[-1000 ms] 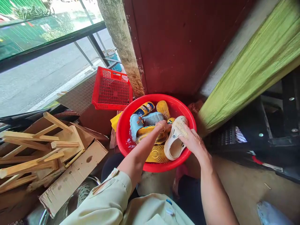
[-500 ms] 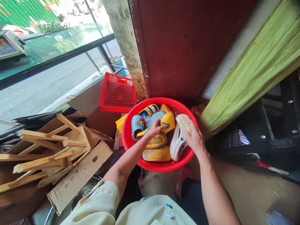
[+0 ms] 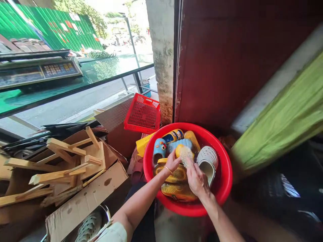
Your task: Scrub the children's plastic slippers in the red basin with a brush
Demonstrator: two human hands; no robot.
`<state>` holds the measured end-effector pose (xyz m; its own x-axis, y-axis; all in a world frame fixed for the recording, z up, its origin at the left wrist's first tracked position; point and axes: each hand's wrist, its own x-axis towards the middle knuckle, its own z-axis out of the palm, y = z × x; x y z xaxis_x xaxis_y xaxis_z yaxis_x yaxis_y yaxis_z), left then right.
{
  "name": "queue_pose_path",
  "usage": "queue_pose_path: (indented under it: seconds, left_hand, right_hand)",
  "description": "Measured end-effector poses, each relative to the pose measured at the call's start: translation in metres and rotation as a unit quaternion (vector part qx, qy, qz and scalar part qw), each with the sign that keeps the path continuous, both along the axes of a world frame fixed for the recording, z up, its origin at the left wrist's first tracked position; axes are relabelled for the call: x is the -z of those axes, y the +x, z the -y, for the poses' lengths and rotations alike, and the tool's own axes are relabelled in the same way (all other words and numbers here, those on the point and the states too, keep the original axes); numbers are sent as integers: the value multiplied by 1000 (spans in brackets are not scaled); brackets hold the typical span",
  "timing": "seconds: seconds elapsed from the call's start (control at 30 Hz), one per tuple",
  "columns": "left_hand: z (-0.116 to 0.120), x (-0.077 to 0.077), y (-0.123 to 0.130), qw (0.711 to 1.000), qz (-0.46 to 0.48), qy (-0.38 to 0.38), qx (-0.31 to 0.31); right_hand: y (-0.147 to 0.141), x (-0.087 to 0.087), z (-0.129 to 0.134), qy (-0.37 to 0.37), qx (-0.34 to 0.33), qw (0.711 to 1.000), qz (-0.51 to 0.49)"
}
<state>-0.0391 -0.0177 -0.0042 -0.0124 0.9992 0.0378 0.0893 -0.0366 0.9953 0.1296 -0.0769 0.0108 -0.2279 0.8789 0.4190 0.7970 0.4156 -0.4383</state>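
Note:
My left hand (image 3: 173, 163) is closed on a small yellow clog (image 3: 180, 150) inside the red tub (image 3: 225, 188). In my right hand (image 3: 198, 179) is a scrub brush (image 3: 186, 156), its pale bristles on or just over the yellow clog; contact is hard to tell. A white clog (image 3: 208, 156) rests in the tub right beside my right hand. Around my left hand are a blue clog (image 3: 159, 148) with a cartoon face, a light blue shoe sole (image 3: 180, 143), a dark blue and yellow slipper (image 3: 173, 135) and yellow soles (image 3: 174, 173).
A red plastic crate (image 3: 143, 114) stands behind the tub to the left. Wooden stools (image 3: 73, 161) and flattened cardboard (image 3: 88, 198) fill the left side. A maroon door (image 3: 227, 67) rises behind, and a green curtain (image 3: 282, 117) hangs on the right.
My right hand has brought the brush leftward from above the white clog to the yellow clog. The white clog now sits with its toe pointing away. The camera view has shifted.

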Motion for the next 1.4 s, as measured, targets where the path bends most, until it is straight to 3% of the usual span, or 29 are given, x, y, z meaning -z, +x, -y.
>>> queue_pose_path:
  seconds: [0.1, 0.2, 0.37, 0.53, 0.8, 0.9, 1.0, 1.1, 1.2, 1.3, 1.4]
  left_hand:
    - [3, 0, 5, 998, 31, -6, 48]
    - [8, -3, 7, 992, 110, -14, 53]
    - [4, -10, -6, 980, 182, -83, -16]
    - [4, -18, -23, 971, 200, -123, -42]
    - [23, -16, -6, 993, 117, 3, 7]
    - [26, -19, -3, 996, 66, 50, 34]
    - [27, -24, -10, 994, 49, 80, 64]
    - [21, -28, -22, 994, 83, 60, 38]
    - [13, -31, -30, 994, 104, 16, 18]
    - [12, -34, -34, 991, 128, -18, 42]
    - [13, -40, -43, 986, 164, -27, 25]
  right_hand:
    - [13, 5, -25, 12, 44, 999, -28]
    - [7, 8, -33, 14, 47, 996, -75]
    - [-31, 16, -3, 13, -44, 994, -97]
    - [-32, 11, 8, 2, -88, 992, -89]
    - [-23, 9, -25, 19, 3, 998, -59]
    - [-4, 8, -48, 21, 42, 997, -66]
    - [25, -6, -63, 13, 99, 990, -100]
    - [38, -29, -54, 16, 130, 983, -131]
    - [22, -48, -28, 23, 108, 985, -133]
    - [0, -49, -11, -17, 6, 995, -100]
    - [3, -38, -13, -58, -2, 995, -85]
